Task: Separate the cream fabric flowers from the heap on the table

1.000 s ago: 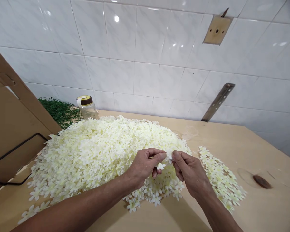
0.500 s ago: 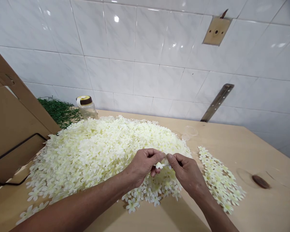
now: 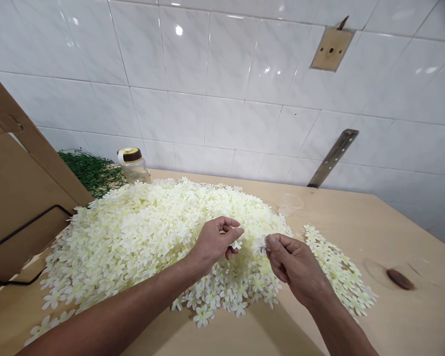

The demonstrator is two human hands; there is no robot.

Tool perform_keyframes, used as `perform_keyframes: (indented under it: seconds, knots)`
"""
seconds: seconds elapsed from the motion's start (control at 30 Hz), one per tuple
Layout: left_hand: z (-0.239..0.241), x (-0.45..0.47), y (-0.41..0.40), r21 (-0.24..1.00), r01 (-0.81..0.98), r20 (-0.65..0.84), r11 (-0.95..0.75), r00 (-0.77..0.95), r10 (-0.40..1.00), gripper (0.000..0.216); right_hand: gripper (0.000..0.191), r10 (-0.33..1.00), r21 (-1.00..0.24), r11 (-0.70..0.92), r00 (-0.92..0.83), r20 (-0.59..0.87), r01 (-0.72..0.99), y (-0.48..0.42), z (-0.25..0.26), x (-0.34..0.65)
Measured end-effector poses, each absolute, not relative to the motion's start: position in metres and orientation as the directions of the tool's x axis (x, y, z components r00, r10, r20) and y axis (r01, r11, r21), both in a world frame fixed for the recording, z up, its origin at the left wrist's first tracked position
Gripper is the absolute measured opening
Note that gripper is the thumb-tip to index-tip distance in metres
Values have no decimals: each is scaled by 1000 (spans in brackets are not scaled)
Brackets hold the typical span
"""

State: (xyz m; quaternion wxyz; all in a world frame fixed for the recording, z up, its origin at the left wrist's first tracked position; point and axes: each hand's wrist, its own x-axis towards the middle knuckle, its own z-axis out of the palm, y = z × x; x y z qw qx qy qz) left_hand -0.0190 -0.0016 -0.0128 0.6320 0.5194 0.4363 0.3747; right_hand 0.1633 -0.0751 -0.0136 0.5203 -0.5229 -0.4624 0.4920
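Observation:
A large heap of white artificial flower heads [image 3: 152,222], pale yellow at their centres, covers the middle of the table. Above its front right part is my left hand [image 3: 217,242], curled round a small white flower [image 3: 237,244] that peeks out under the thumb. Its fingers hide most of that flower. My right hand [image 3: 296,262] pinches another white flower [image 3: 261,244] between thumb and fingertips, a short gap away from the left hand. A separate band of flower heads [image 3: 337,267] lies on the table behind the right wrist.
A clear bottle [image 3: 135,170] with a brown and yellow lid stands behind the heap, beside green plastic stems [image 3: 92,170]. A cardboard box [image 3: 25,183] rises at left. Clear plastic rounds [image 3: 292,201] and a dark brown oval piece [image 3: 400,279] lie on the table [image 3: 393,237] before a tiled wall.
My hands have parted from fingertip contact. The left has shifted slightly left and up; the right has moved a little right, with a white flower in its pinch.

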Motion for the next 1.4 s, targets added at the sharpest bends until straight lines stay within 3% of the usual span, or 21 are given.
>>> perform_keyframes:
  seconds: [0.17,0.3,0.4,0.77,0.87,1.03,1.13,1.27,1.4]
  knots:
    - [-6,-24,-5,999,53,-20,-1,392,920,30,42,995,-999,-33,89,-33,-6,-75,-15,165]
    - [-1,-23,-12,992,39,-124,124,561,818,33,41,994,-998,-36,103,-31,48,-75,-15,164]
    - [-1,-21,-15,979,41,-183,197,595,783,35,41,995,-993,-26,103,-14,115,-75,-15,163]
    - [-4,-20,-11,988,-33,-115,154,521,846,30,49,987,-978,-35,160,-1,208,-76,-14,163]
    - [-5,-19,-10,993,-48,-76,112,474,877,29,43,967,-944,-17,245,68,331,-74,-19,166]
    - [-9,-18,-16,997,-65,61,-39,389,919,27,50,917,-880,1,350,190,475,-73,-20,165]
    - [-9,-20,-23,971,-9,228,-239,342,912,23,45,964,-932,-17,254,82,363,-76,-17,156]
    - [-8,-22,-30,809,100,530,-580,304,792,13,44,993,-994,-96,-58,-99,52,-82,-16,141]
    - [-9,-20,-32,695,82,667,-714,296,683,15,37,996,-997,-80,-53,-79,-19,-84,-21,136]
